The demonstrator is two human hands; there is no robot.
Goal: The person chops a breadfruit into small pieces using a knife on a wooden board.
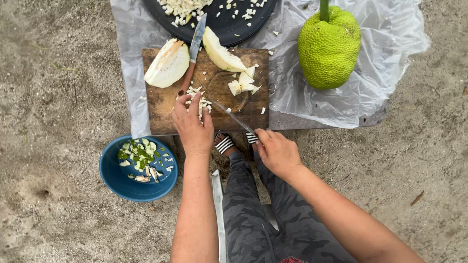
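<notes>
The right hand (277, 152) holds a knife (233, 117) over the cutting board (161, 109); the left hand (192, 124) gathers white pieces (201, 101).

Single head view, looking steeply down, close above cutting board (207, 95) on sandy ground.

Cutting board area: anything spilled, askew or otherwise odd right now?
A second knife lies loose, bridging the wooden cutting board and the dark tray, blade resting on the tray rim. A few white bits sit scattered on the plastic sheet. Otherwise tidy.

No packages, labels, signs or screens anywhere in view.
</notes>
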